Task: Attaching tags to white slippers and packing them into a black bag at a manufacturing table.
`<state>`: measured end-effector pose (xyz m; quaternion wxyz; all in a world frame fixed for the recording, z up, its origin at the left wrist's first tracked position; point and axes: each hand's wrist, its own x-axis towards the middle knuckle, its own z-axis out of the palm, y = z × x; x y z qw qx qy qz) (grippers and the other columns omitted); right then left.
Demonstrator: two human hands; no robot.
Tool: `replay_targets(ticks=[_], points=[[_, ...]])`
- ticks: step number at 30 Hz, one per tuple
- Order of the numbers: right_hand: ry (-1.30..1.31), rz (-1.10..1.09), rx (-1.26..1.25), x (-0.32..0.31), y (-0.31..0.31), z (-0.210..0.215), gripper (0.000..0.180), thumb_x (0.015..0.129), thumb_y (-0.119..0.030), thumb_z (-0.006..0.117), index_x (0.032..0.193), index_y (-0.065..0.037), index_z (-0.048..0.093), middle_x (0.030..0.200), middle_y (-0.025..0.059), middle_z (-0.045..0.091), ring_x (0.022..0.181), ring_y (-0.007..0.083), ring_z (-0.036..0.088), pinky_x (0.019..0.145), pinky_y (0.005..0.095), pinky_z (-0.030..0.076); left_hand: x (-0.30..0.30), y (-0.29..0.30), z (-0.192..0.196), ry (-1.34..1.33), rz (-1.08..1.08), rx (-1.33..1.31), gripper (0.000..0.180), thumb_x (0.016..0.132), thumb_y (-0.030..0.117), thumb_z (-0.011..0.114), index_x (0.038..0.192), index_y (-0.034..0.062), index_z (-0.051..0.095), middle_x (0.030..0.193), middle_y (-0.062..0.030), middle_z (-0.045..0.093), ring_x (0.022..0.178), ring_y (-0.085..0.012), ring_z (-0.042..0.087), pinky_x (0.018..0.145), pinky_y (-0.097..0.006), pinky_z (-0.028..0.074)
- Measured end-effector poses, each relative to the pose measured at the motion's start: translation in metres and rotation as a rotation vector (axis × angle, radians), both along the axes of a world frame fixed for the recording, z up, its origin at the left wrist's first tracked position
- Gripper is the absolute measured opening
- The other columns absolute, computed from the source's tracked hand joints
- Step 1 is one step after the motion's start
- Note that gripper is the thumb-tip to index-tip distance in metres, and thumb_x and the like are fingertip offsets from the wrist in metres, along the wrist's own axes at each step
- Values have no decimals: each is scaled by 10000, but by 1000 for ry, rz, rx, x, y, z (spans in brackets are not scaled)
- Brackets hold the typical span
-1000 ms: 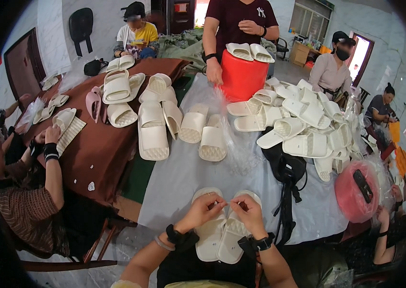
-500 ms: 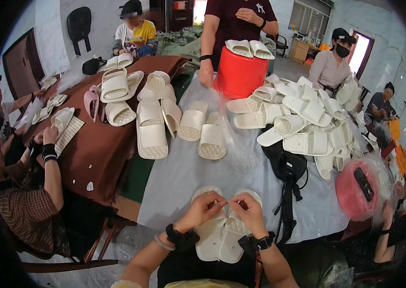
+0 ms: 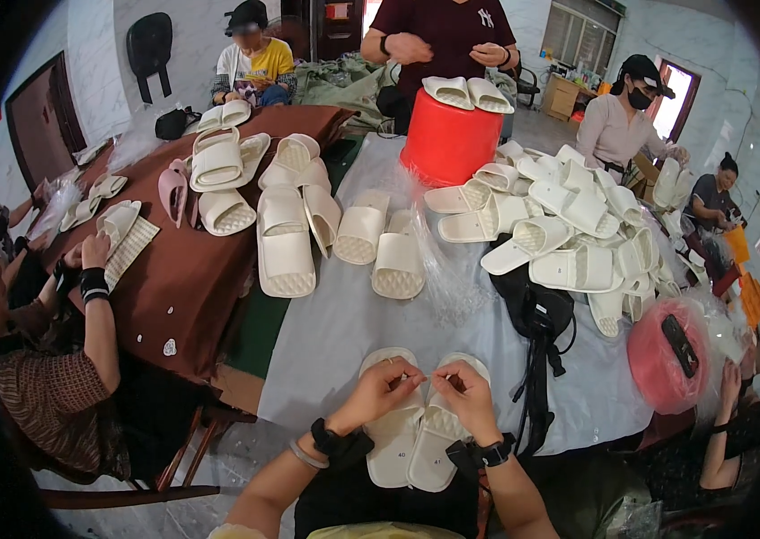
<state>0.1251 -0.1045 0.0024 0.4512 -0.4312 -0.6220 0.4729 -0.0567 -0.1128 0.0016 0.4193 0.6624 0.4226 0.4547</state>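
Observation:
A pair of cream slippers lies side by side at the table's near edge, toes toward me: the left slipper (image 3: 391,454) and the right slipper (image 3: 435,449). Over their far ends hover my left hand (image 3: 385,390) and my right hand (image 3: 464,392), thumb and fingertips pinched, facing each other with a narrow gap between. Anything inside the pinches is too small to make out. Dark bands circle both wrists. Farther off stand several more cream slippers, among them a large one (image 3: 286,256) and a smaller one (image 3: 398,265).
A heap of cream slippers (image 3: 569,202) fills the right side, beside a red bucket (image 3: 452,139) topped with a pair. A black bag (image 3: 537,310) and plastic-wrapped pink stool (image 3: 658,359) sit nearer. Clear plastic (image 3: 447,283) lies mid-table. Co-workers surround a brown-covered table (image 3: 191,287) and mine.
My hands and the slippers under them stay almost still. Behind the bucket, a person has raised a hand from the table to the chest. The masked person's arm has shifted right.

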Motion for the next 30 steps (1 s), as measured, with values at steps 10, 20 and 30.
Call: replay_targets(ticks=[10, 20, 30], points=[[81, -32, -67, 4, 2, -7, 111, 818, -101, 642, 895, -26, 614, 776, -18, 561, 646, 44, 489, 599, 185, 407, 1, -2, 0, 67, 4, 9, 110, 868, 127, 583, 890, 30, 629, 736, -1, 504, 606, -60, 412, 533, -222, 347], [96, -25, -69, 1, 0, -5, 103, 813, -95, 644, 884, -28, 611, 783, -16, 567, 644, 45, 495, 593, 187, 411, 1, -1, -1, -3, 7, -36, 110, 839, 116, 610, 890, 21, 630, 728, -24, 515, 562, -91, 420, 518, -241, 349], [16, 14, 2, 2, 2, -7, 95, 808, -85, 645, 880, -30, 614, 780, -14, 568, 636, 46, 494, 593, 183, 409, 1, -1, 1, 8, 4, -53, 98, 836, 114, 615, 873, 25, 631, 725, -25, 515, 572, -88, 414, 522, -242, 342]])
